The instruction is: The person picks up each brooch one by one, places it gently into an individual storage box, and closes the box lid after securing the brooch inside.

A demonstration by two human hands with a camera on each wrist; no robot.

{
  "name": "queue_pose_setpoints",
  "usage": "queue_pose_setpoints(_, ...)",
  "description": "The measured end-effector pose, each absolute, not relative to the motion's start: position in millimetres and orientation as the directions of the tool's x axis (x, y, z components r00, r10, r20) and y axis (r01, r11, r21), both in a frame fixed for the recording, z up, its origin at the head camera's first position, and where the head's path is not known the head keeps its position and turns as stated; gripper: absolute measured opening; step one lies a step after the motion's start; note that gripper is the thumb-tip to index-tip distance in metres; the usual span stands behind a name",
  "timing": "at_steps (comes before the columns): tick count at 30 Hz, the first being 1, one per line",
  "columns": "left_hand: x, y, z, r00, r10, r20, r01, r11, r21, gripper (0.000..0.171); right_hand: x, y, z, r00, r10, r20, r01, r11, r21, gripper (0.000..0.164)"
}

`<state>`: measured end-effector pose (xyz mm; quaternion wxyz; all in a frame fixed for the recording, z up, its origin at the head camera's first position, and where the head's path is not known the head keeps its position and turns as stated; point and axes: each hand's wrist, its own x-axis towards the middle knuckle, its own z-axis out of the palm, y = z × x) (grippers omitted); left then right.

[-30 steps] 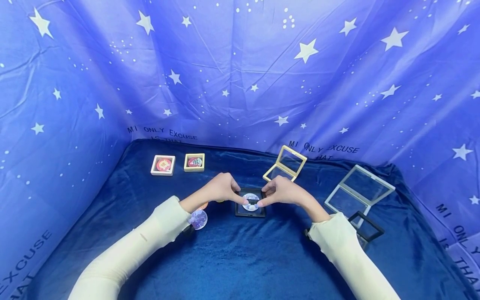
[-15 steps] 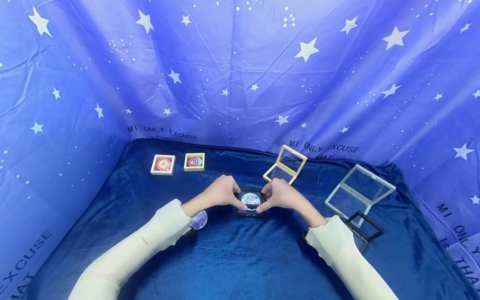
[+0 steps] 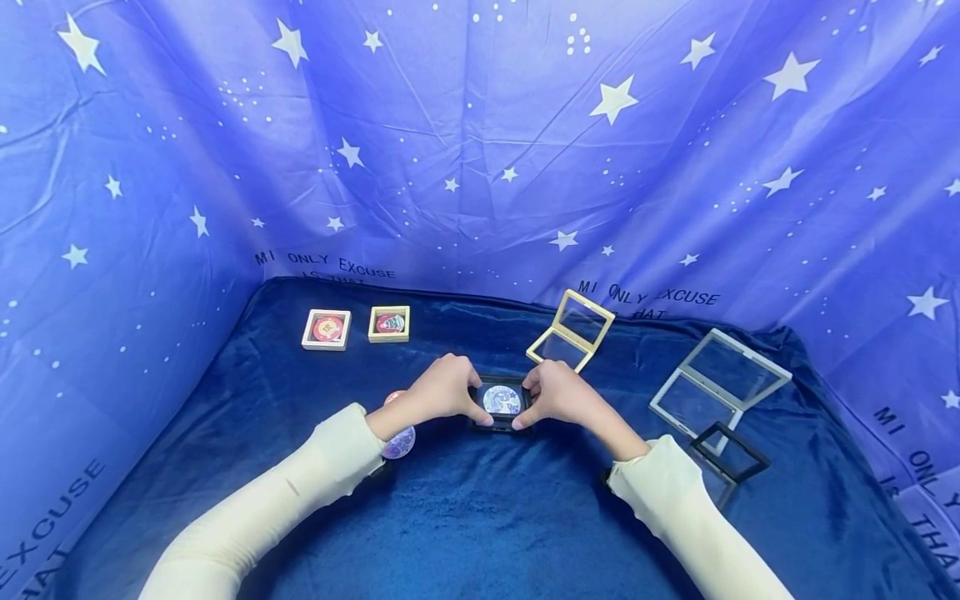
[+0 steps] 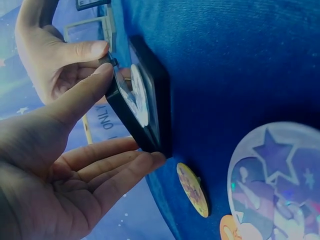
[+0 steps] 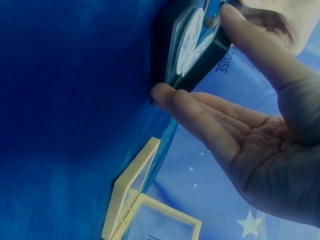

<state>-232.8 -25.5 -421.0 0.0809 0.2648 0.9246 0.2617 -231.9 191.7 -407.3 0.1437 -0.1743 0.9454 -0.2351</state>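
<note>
Mid-table, a black display case (image 3: 501,427) holds a round white-and-blue badge (image 3: 501,400) under its lid. In the left wrist view the case (image 4: 159,95) has its lid partly raised, with a gap along the thumb side. My left hand (image 3: 448,387) grips the case's left side, thumb at the lid's front edge and fingertips at the back. The right hand (image 3: 558,396) holds the right side the same way, mirrored. Beside my left wrist lies a purple star badge (image 4: 270,165), with a yellow badge (image 4: 192,190) and part of an orange badge (image 4: 229,227) near it.
At the back left stand a white-framed case (image 3: 326,347) and a yellow-framed case (image 3: 388,337), each with a badge inside. An opened yellow case (image 3: 572,339) stands behind my right hand. To the right are an opened white case (image 3: 711,387) and a black one (image 3: 750,471).
The case's lid has come down over the badge, and both thumbs have moved toward the front edge with it. My hands still grip the two sides.
</note>
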Motion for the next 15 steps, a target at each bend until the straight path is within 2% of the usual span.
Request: queue_pose_setpoints(15, -227.4, -22.7, -425.2, -0.863, 0.506, 0.012, 0.446, 0.748, 0.492, 0.046, -227.3, 185.3, -410.4, -0.911, -0.385, -0.148, -0.290, 0.853, -0.435, 0.057)
